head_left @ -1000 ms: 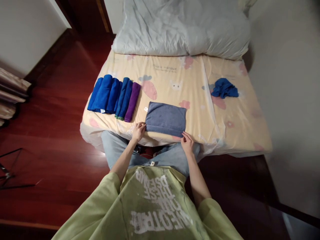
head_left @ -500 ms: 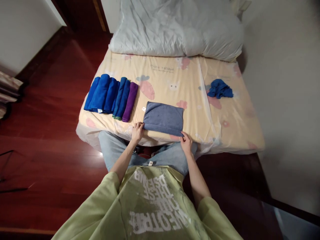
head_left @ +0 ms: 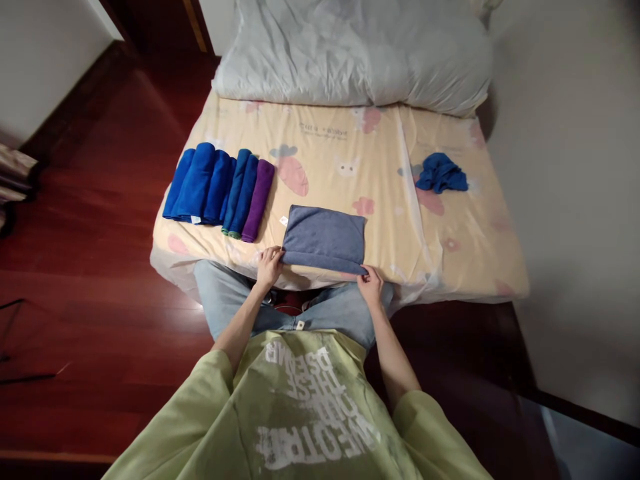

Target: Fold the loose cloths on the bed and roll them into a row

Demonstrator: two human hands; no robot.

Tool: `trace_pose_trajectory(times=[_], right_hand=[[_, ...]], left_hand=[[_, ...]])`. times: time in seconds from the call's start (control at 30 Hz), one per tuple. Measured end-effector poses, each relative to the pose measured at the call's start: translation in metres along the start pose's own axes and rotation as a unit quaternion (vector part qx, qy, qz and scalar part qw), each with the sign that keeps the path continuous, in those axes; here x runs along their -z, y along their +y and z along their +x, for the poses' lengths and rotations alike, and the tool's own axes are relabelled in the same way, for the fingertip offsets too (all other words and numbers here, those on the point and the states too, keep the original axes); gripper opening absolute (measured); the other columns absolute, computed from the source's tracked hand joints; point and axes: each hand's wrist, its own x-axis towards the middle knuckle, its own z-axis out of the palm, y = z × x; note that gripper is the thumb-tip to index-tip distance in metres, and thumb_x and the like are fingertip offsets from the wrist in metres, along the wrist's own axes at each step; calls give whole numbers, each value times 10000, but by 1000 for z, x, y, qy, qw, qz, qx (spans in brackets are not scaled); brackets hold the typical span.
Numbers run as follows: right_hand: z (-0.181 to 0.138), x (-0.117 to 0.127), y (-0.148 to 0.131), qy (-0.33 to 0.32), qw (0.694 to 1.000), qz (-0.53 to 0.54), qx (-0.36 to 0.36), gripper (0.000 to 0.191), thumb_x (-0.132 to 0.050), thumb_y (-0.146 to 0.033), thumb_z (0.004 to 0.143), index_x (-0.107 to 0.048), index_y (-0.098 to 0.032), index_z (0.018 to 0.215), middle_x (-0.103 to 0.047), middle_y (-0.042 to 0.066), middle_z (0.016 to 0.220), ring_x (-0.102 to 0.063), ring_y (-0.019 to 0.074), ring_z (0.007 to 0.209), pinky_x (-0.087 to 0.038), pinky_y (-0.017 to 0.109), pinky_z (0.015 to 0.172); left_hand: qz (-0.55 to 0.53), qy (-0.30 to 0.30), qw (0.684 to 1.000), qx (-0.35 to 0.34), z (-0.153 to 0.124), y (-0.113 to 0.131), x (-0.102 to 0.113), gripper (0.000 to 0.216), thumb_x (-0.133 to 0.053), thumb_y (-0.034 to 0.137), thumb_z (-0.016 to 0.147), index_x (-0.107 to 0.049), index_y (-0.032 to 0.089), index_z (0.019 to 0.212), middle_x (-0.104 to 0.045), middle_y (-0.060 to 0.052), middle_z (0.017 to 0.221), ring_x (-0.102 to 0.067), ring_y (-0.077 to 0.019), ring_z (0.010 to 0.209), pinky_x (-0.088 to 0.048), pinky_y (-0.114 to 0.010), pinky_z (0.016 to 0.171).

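A grey-blue towel (head_left: 325, 232) lies flat near the front edge of the bed, its near edge turned over into a narrow strip. My left hand (head_left: 270, 265) pinches the left end of that strip. At the right end, the fingers of my right hand (head_left: 371, 283) are closed on the towel's corner. A small white tag sticks out at the towel's upper left side. Left of it lie a rolled purple towel (head_left: 259, 200), two rolled dark blue towels (head_left: 241, 193) with green ends, and several bright blue rolled towels (head_left: 199, 183).
A crumpled blue cloth (head_left: 441, 173) rests on the right side of the bed. The bed (head_left: 465, 253) has a yellow patterned sheet, and a pale grey quilt (head_left: 350, 53) is bunched at its far end. A wall stands to the right.
Both hands keep hold of the towel's near edge, which looks slightly more turned over. The whole view has shifted a little; the other towels and the crumpled cloth stay in place.
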Motion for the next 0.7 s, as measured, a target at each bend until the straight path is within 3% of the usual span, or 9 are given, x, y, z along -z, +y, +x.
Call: trace_pose_trajectory(times=[0.17, 0.37, 0.57, 0.7], right_hand=[[2, 3, 0, -6, 999, 27, 26, 340, -525, -210, 793, -733, -180, 1061, -753, 115, 1051, -668, 187, 732, -589, 326, 759], [4, 3, 0, -7, 999, 35, 17, 348, -513, -197, 791, -739, -186, 1055, -748, 120, 1059, -683, 196, 773, -593, 325, 753], [5, 4, 3, -5, 999, 46, -19, 362, -529, -258, 803, -734, -178, 1090, -753, 96, 926, -666, 193, 716, -579, 329, 768], [8, 4, 6, -15, 994, 85, -74, 358, -557, -357, 842, -701, -181, 1118, -762, 88, 882, -692, 209, 764, -577, 329, 768]], left_hand=[[-24, -29, 997, -68, 7, -4, 2, 516, -501, 55, 857, -669, 236, 1310, -611, -126, 1415, -523, -293, 1325, -405, -481, 1098], [-75, -74, 988, -115, 10, -18, 5, 434, -450, 143, 967, -667, 243, 1329, -684, -120, 1270, -591, -259, 1226, -453, -469, 1086], [-127, -60, 986, -85, 15, -20, 5, 420, -455, 112, 932, -686, 209, 1268, -697, -114, 1155, -613, -241, 1119, -515, -423, 1023], [-166, -37, 986, 1, 22, -15, 4, 295, -549, 198, 928, -708, 190, 1177, -695, -106, 1021, -636, -245, 1018, -541, -395, 949]])
